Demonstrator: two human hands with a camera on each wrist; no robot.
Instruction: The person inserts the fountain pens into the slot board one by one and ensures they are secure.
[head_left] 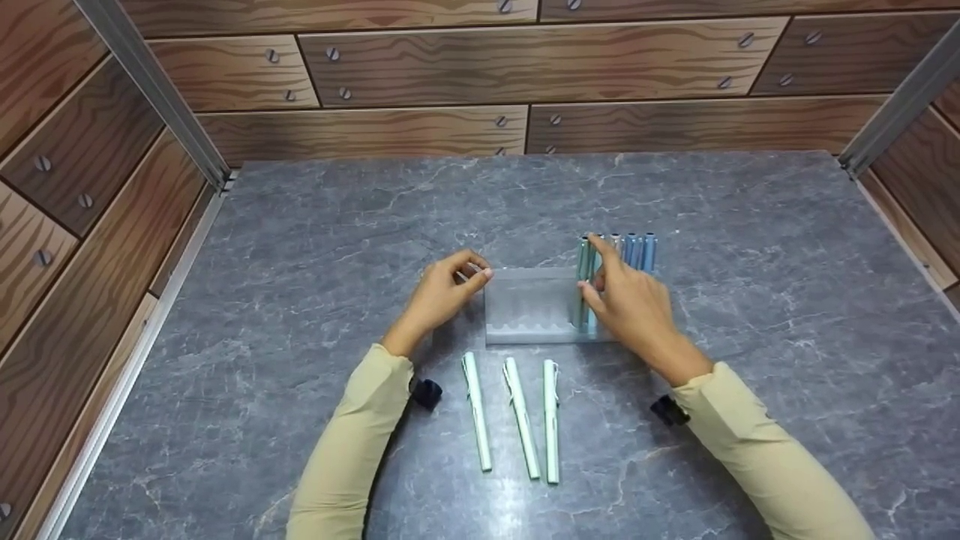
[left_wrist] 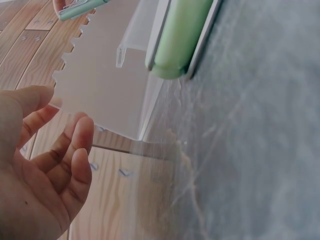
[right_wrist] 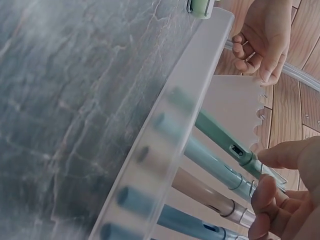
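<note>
Brown plank walls (head_left: 420, 67) stand around a gray counter (head_left: 337, 210). A see-through stand (head_left: 529, 296) sits in the middle of it. The left hand (head_left: 439, 292) has its grip pinched on the stand's top left corner. The right hand (head_left: 637, 304) has a loose grip: its pointing finger is stretched out by the tops of a row of standing pens (head_left: 649, 253), green, tan and blue, in the stand's right part. Three pale green pens (head_left: 522, 418) lie on the counter in front.
</note>
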